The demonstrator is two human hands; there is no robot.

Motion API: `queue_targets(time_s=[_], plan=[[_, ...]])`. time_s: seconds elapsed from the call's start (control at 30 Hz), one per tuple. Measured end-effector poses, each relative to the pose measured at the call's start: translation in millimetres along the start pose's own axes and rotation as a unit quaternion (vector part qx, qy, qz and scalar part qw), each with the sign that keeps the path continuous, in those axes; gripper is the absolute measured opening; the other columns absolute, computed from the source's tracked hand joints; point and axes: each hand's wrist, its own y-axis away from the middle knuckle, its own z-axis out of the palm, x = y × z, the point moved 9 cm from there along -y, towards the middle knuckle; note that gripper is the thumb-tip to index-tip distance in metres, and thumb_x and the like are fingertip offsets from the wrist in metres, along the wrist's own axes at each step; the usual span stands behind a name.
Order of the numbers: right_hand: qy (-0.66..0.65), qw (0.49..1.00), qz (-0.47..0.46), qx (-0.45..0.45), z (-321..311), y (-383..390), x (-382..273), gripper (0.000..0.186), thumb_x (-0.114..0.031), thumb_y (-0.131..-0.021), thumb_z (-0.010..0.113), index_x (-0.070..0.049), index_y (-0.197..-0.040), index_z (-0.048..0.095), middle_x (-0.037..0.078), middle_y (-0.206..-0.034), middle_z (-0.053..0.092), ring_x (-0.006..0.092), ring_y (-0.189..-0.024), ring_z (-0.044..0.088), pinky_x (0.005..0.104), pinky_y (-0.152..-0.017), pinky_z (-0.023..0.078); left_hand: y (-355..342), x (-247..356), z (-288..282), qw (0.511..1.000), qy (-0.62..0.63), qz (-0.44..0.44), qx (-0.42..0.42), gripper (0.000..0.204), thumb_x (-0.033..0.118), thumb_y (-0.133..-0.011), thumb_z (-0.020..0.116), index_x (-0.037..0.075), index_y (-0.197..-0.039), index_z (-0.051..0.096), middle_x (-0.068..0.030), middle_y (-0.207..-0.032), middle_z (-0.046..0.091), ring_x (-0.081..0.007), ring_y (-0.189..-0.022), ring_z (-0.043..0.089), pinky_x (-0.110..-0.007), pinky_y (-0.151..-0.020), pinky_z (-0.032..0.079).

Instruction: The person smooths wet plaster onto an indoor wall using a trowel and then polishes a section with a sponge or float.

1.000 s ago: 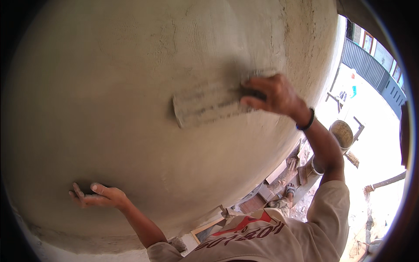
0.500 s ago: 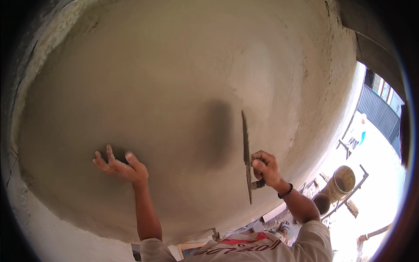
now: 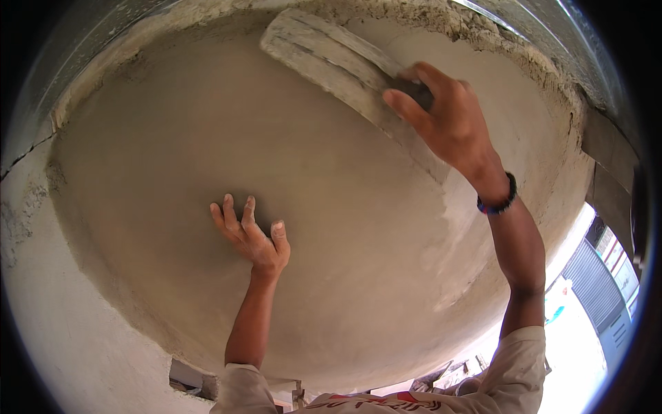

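Observation:
My right hand grips the handle of a long, grey, plaster-smeared trowel, its blade lying diagonally on the upper part of the curved grey-brown plaster surface, near the rough top edge. Lower and to the left, my left hand is open, fingers spread and slightly bent, with whitish dust on the fingertips; it is at the plaster, and I cannot tell whether it presses on it. A dark bracelet circles my right wrist.
A rough, broken rim borders the plaster along the top. A pale cracked wall runs down the left, with a small opening low down. At the right are a grey beam, a bright outdoor area and a corrugated panel.
The view has tilted toward the top rim. The trowel, edge-on and low half a second ago, is now raised flat near the top. My left hand has moved up and right.

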Motion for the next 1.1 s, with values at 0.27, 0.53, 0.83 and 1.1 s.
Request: queue_targets(time_s=[0.27, 0.53, 0.83, 1.1], plan=[[0.078, 0.97, -0.065, -0.219, 94.8, 81.2, -23.5, 0.03, -0.03, -0.087, 0.066, -0.007, -0.104, 0.054, 0.017, -0.071, 0.065, 0.035, -0.059, 0.064, 0.0437, -0.05, 0.051, 22.7, -46.3, -25.5, 0.979, 0.179, -0.089, 0.042, 0.055, 0.04, -0.102, 0.036, -0.001, -0.138, 0.031, -0.0246, -0.149, 0.021, -0.0415, -0.141, 0.018, -0.055, -0.108, 0.028], [-0.041, 0.996, 0.071, -0.034, -16.7, 11.9, 52.9, 0.03, -0.03, -0.089, 0.07, -0.002, -0.1, 0.067, 0.008, -0.071, 0.068, 0.012, -0.058, 0.06, 0.027, -0.053, 0.048, 41.2, -144.9, -79.1, 0.976, -0.003, -0.212, 0.057, 0.06, 0.041, -0.103, 0.035, -0.006, -0.138, 0.025, -0.0243, -0.147, 0.018, -0.0389, -0.135, 0.028, -0.054, -0.108, 0.03], [0.086, 0.965, -0.072, -0.237, 70.5, 26.5, -33.8, 0.028, -0.032, -0.082, 0.07, -0.008, -0.095, 0.067, 0.017, -0.061, 0.061, 0.0348, -0.059, 0.063, 0.0427, -0.058, 0.052, 52.1, -155.5, -64.4, 0.966, 0.036, -0.233, 0.106, 0.06, 0.039, -0.103, 0.035, -0.006, -0.14, 0.021, -0.0235, -0.146, 0.018, -0.0371, -0.135, 0.028, -0.053, -0.108, 0.033], [0.04, 0.939, -0.176, -0.295, 78.7, 71.5, -66.5, 0.034, -0.038, -0.085, 0.068, -0.007, -0.098, 0.068, 0.012, -0.077, 0.069, 0.0309, -0.068, 0.067, 0.038, -0.06, 0.055, 49.9, -161.4, -71.9, 0.974, 0.055, -0.189, 0.111, 0.055, 0.038, -0.104, 0.031, -0.004, -0.138, 0.024, -0.0234, -0.146, 0.016, -0.039, -0.132, 0.032, -0.053, -0.107, 0.034]])
